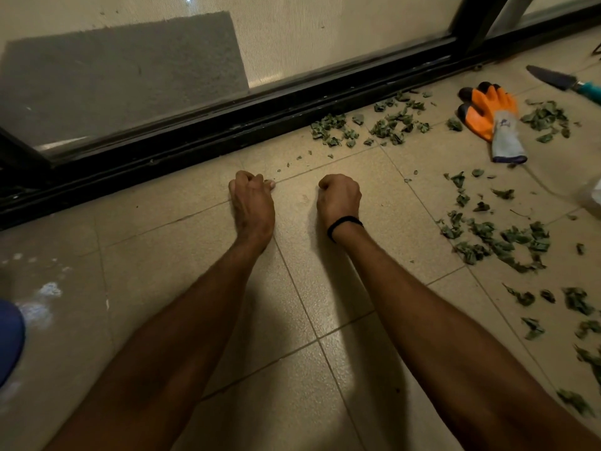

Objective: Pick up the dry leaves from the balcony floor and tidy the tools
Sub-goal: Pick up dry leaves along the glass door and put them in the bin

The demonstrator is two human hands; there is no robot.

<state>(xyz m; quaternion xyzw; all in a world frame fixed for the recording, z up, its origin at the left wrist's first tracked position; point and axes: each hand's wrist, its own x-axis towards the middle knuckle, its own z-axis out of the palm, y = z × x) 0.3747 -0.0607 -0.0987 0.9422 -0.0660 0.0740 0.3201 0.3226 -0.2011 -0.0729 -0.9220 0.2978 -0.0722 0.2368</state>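
Two fists rest on the floor (302, 323) before you: your left hand (252, 200) and right hand (340, 198) are apart, fingers curled in, and nothing shows inside them. The dry leaves (497, 239) lie scattered to your right, some beside the door track (227, 125). Among them lies an orange glove (487, 115), with a trowel (553, 78) near it.

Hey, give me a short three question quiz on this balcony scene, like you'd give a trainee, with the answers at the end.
1. True or false: the orange-and-grey work glove lies on the beige tiled floor, worn on neither hand.
2. Which wrist wears the thin black band? A left, B right, C neither.
3. Fill in: the scattered dry green leaves lie mostly to the person's ____ side.
Key: 1 true; 2 B; 3 right.
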